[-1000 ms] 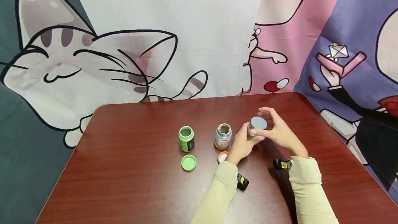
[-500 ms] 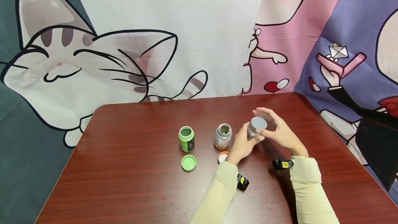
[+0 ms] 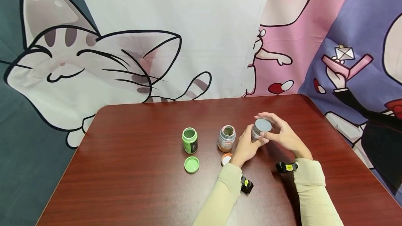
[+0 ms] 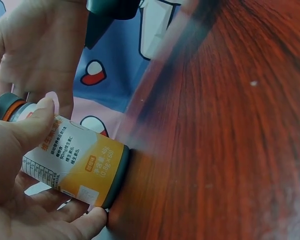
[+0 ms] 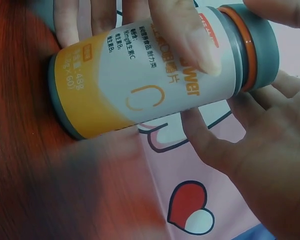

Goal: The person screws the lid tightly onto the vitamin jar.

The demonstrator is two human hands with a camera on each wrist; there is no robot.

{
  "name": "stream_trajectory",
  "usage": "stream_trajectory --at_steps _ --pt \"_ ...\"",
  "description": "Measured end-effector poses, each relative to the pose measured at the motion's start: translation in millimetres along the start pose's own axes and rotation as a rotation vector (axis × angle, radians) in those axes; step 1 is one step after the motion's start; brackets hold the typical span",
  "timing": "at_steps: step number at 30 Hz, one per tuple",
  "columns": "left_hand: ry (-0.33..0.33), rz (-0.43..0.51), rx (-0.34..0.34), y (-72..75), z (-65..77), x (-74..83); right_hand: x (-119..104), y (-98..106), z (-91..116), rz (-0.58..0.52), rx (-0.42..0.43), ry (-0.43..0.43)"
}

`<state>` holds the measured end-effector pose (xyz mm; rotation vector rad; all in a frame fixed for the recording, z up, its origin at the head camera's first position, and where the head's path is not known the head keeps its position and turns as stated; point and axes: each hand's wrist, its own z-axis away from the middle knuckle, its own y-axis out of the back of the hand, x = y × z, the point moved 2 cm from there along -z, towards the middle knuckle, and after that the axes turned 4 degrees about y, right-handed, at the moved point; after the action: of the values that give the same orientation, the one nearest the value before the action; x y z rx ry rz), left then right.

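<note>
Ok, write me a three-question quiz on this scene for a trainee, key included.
1. Which hand grips the labelled body of the capped bottle? A left, B right, C neither.
2. True or false: the green bottle stands open.
3. How many bottles show in the head view?

Key:
1. A: the left hand grips the body; the right hand is at the grey lid.
2. True: its mouth is uncovered, and a green lid lies near it.
3. Three: those two, plus an open grey bottle between them.
</note>
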<state>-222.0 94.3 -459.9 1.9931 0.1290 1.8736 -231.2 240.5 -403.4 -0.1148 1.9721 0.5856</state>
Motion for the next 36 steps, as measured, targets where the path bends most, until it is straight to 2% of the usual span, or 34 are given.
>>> stream_trajectory --at_steps 3,22,28,36 --pt "0.008 -0.002 -0.006 -0.4 0.6 -0.6 1 0 2 -0.012 0.014 -0.038" --pt "0.024 0.006 0.000 -0.6 -0.8 0.1 7 4 3 0.026 0.063 -0.079" --pt "-0.008 -0.016 -0.005 -0.2 -1.3 0.8 7 3 1 0.043 0.088 -0.088" --pt "-0.050 -0.037 0.000 1.2 0.8 1.5 -14 -5 -2 0.128 0.103 -0.088"
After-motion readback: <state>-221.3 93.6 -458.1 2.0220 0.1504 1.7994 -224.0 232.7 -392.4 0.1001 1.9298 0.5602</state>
